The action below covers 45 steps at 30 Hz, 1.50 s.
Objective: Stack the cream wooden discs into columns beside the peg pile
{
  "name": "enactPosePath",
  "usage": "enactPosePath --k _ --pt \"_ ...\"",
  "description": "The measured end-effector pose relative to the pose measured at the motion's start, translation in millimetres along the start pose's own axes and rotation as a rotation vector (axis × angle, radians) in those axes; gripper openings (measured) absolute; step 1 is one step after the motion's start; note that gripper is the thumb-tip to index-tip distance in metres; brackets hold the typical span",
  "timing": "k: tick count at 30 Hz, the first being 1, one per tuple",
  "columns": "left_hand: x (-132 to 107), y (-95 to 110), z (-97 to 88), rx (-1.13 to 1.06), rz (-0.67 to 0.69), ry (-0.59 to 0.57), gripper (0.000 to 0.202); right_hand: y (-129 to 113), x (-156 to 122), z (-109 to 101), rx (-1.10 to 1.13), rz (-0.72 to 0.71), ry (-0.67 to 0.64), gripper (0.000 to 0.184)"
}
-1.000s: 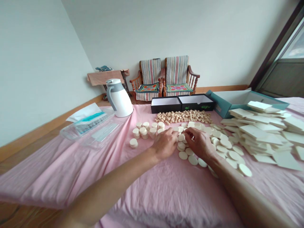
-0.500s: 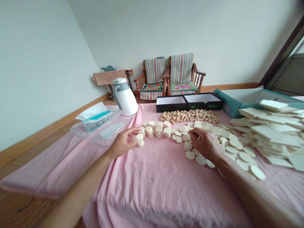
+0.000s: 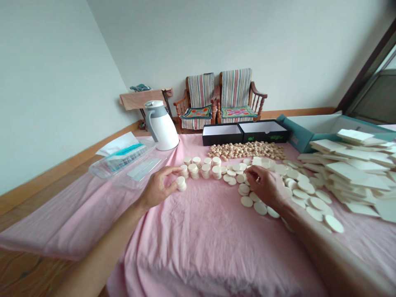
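Observation:
My left hand (image 3: 159, 186) pinches a short stack of cream round discs (image 3: 181, 183) standing on the pink cloth (image 3: 201, 243), just left of a row of similar small stacks (image 3: 202, 167). My right hand (image 3: 266, 185) rests curled over a loose spread of flat cream discs (image 3: 297, 194), its fingertips pinched on discs near the pile's left edge; what they hold is too small to name. A heap of small tan wooden beads (image 3: 246, 150) lies behind the discs.
A white jug (image 3: 161, 126) stands at the back left beside a clear plastic tray (image 3: 123, 165). Two black open boxes (image 3: 244, 132) and a teal box (image 3: 309, 128) sit at the back. Cream square tiles (image 3: 352, 169) are piled at right. Two wooden armchairs (image 3: 222, 99) stand by the wall.
My left hand moved left from the middle pile to the single stack at the row's left end and closed on it. My right hand stayed on the loose discs.

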<state>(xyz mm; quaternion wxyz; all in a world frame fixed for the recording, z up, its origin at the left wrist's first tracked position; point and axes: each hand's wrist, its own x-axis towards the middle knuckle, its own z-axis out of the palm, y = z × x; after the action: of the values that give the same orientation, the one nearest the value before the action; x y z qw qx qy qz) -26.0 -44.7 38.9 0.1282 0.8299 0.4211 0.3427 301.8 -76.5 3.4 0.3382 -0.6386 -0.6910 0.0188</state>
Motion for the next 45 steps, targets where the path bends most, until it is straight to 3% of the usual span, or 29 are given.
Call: enactPosePath --k 3,8,12,16,20,25,29,34,37,41,45 --pt "8.0 25.2 18.0 -0.012 0.062 -0.068 0.026 0.1 -0.4 1.7 0.0 -0.012 0.019 0.015" --pt "26.4 63.4 69.1 0.047 0.238 -0.247 0.032 2.1 -0.9 3.1 -0.005 -0.024 0.042 0.016" --pt "40.9 78.4 103.0 0.216 0.201 -0.328 0.031 4.3 -0.4 3.7 0.018 -0.055 0.041 0.018" --pt "50.4 85.1 120.5 0.431 0.139 -0.385 0.027 4.9 0.4 4.4 0.046 -0.065 0.02 0.018" --pt "52.4 89.7 124.6 0.482 0.112 -0.404 0.024 4.0 0.7 4.3 0.054 -0.065 0.013 0.017" --pt "38.4 93.6 113.2 0.396 0.148 -0.371 0.02 2.4 0.4 2.4 0.056 -0.07 0.025 0.016" --pt "22.2 88.6 80.7 0.255 0.145 -0.285 0.025 1.3 -1.2 1.5 0.038 -0.056 0.032 0.016" --pt "13.5 58.2 26.1 0.198 0.148 -0.145 0.035 1.6 -1.7 3.2 0.009 -0.072 0.027 0.015" --pt "12.9 33.8 3.4 0.203 0.062 -0.112 0.036 1.8 -1.5 4.3 0.022 -0.082 0.03 0.015" --pt "12.5 11.2 -10.5 0.203 0.009 -0.148 0.041 1.5 -2.0 4.7 0.024 -0.07 0.03 0.016" --pt "10.9 3.1 -11.7 0.198 0.018 -0.169 0.043 1.1 -2.5 4.3 0.016 -0.057 0.024 0.016"
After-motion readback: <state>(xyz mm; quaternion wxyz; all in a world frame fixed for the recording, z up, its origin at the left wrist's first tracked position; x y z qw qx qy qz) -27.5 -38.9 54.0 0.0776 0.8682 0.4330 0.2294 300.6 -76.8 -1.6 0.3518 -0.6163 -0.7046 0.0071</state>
